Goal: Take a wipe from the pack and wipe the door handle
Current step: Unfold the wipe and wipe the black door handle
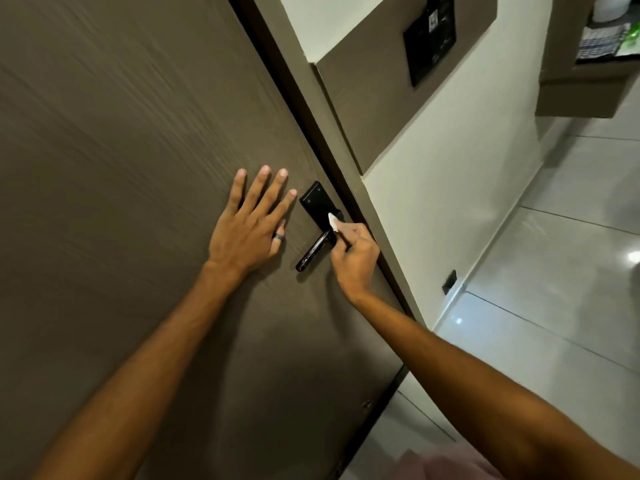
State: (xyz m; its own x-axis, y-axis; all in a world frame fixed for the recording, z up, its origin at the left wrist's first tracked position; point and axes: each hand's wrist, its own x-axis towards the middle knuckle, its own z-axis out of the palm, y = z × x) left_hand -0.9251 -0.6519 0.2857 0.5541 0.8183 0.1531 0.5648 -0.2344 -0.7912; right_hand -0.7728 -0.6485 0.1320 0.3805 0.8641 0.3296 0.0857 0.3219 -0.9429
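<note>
A black lever door handle point(311, 252) with a black backplate point(316, 201) sits on a brown wood-grain door point(121, 140). My right hand point(355, 259) is closed around a small white wipe point(333, 222) and presses it against the plate, just above the lever's pivot. My left hand point(251, 225) lies flat on the door to the left of the handle, fingers spread, a ring on the thumb. The wipe pack is not in view.
The dark door frame point(311, 109) runs diagonally beside the handle. A white wall point(450, 188) carries a black panel point(431, 39) and a low black socket point(449, 282). Glossy white floor tiles point(554, 306) lie to the right. A shelf unit point(588, 81) stands top right.
</note>
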